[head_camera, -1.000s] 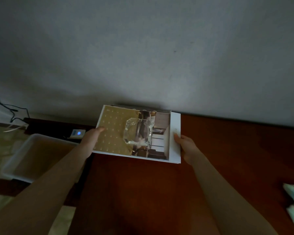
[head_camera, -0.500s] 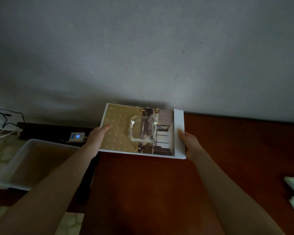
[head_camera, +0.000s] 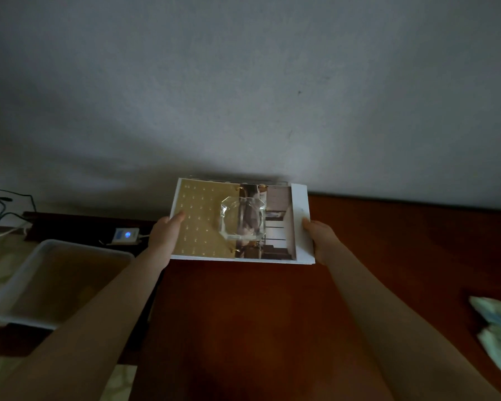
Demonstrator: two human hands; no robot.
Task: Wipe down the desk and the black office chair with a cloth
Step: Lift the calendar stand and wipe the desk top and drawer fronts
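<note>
desk [head_camera: 243, 314] holds cloth [head_camera: 498, 331] right of hands [head_camera: 165, 235] [head_camera: 320, 238] gripping album [head_camera: 198, 209]

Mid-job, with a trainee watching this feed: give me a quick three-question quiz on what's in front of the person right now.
1. True or false: the left hand and right hand both hold the stack of booklets.
2. The glass dish rests on: A) a chair seat B) the stack of booklets C) a shelf.
3. Fill in: the cloth lies on the desk, on the person's ____ side.
Key: 1 true; 2 B; 3 right.
</note>
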